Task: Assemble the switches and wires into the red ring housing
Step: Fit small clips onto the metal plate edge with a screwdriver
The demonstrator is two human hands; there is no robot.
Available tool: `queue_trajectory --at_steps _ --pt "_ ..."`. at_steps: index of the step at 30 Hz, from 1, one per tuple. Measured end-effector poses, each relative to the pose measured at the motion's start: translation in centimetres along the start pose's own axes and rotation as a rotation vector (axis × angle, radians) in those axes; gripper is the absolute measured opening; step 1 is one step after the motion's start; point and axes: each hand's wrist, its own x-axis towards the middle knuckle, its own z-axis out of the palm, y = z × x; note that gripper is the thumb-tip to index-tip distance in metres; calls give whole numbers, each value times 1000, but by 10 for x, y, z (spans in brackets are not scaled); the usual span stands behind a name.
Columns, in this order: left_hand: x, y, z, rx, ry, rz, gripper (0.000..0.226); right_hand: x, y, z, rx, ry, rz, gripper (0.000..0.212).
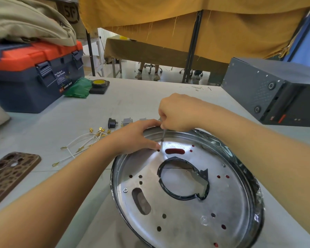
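Housing (186,185), a shiny metal dish, lies on the table (141,97). Right hand (177,111) grips a small screwdriver (162,134) upright on it; left hand (136,135), fingers relaxed, steadies the rim. Wires (82,142) and switches (119,122) lie beside.

Head camera, close, downward over table (132,97)

Mustard cloth (195,18) hangs over a pale table (132,97); white floor (168,74) beyond.

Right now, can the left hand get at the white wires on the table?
Probably yes: the left hand rests on the metal plate's rim, holding nothing, and the white wires lie uncovered beside its forearm.
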Motion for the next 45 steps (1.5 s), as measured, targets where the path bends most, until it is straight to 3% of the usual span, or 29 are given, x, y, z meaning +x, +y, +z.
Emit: queue_trajectory --at_steps 4,13,16,20,28,34,45 --pt "0 0 -1 19 7 17 56 -17 14 3 132 83 7 13" --pt "-1 0 -1 118 28 -9 57 -60 66 14 883 375 105 3" --pt "-3 9 -2 258 47 -2 51 -71 80 25 1058 419 142 10" --pt "0 36 3 497 42 67 58 -84 91 37 1039 411 161 19" --pt "15 90 49 611 -176 222 100 -104 106 46 1067 315 136 29" --pt "20 80 56 704 -178 236 100 -109 112 53 1067 323 78 14" --pt "18 76 56 680 -129 203 103 -98 108 59 894 279 26 20"
